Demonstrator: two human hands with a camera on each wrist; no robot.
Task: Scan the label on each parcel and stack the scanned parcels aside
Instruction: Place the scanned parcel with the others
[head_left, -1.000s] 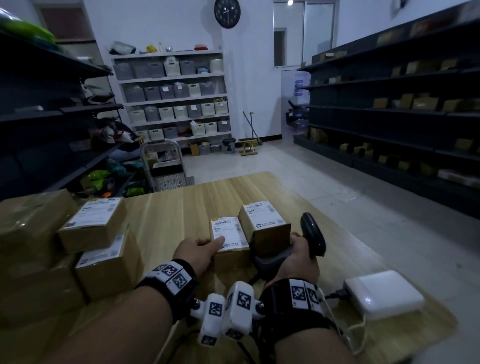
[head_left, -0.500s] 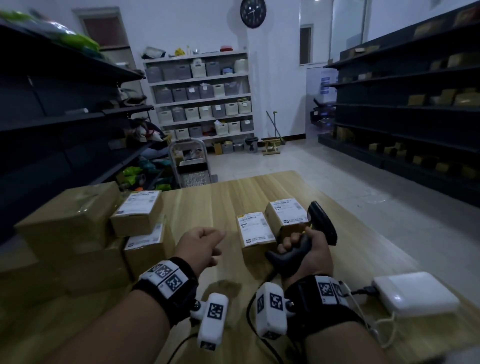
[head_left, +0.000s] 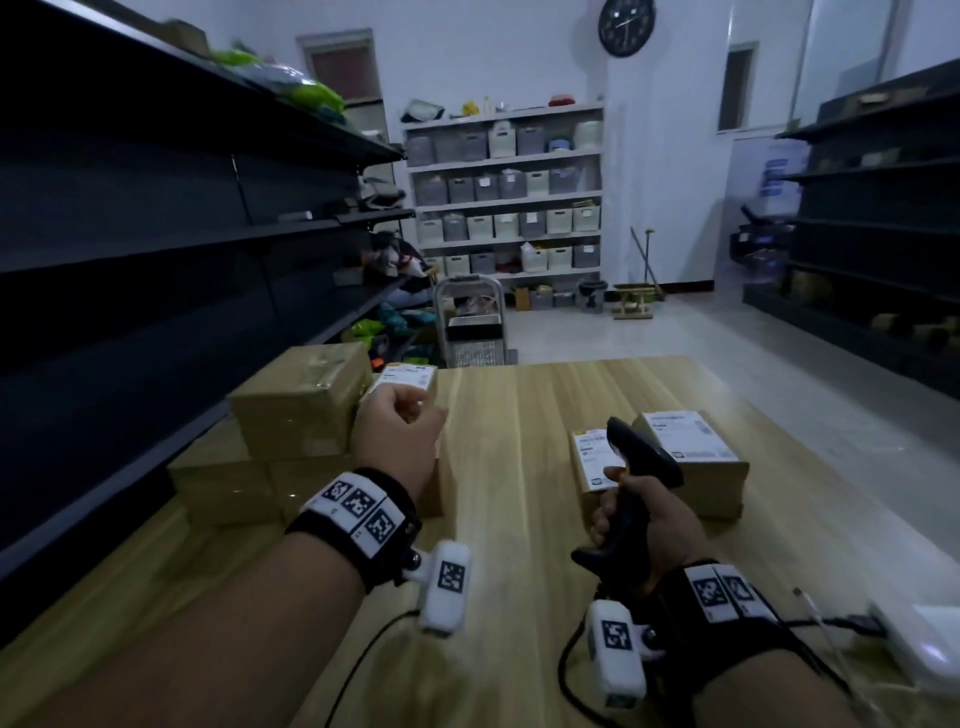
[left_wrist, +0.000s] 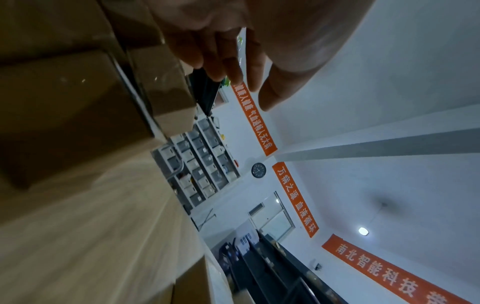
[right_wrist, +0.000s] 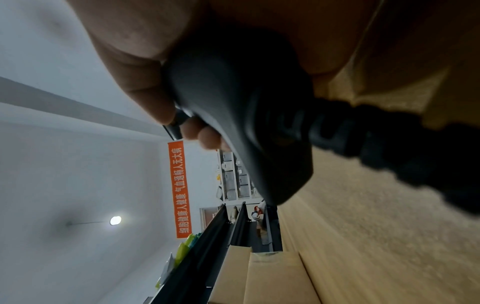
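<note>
Two small brown parcels with white labels lie side by side on the wooden table (head_left: 509, 410): a narrow one (head_left: 589, 457) and a wider one (head_left: 691, 441) to its right. My right hand (head_left: 641, 514) grips a black handheld scanner (head_left: 644, 454), its head hanging over the narrow parcel; the right wrist view shows the scanner's handle (right_wrist: 241, 115) filling my palm. My left hand (head_left: 400, 441) hovers beside a stack of parcels (head_left: 301, 400) at the table's left, fingers (left_wrist: 223, 61) loosely curled and holding nothing. A labelled parcel (head_left: 410, 375) sits just beyond that hand.
A white box-shaped device (head_left: 930, 654) with cables lies at the table's near right corner. Dark shelving (head_left: 156, 234) runs along the left, close to the stack. A hand trolley (head_left: 472, 332) stands past the table's far edge.
My left hand let go of the narrow parcel and swung left to the stack. The right hand stayed by the two small parcels with the scanner. The view turned left.
</note>
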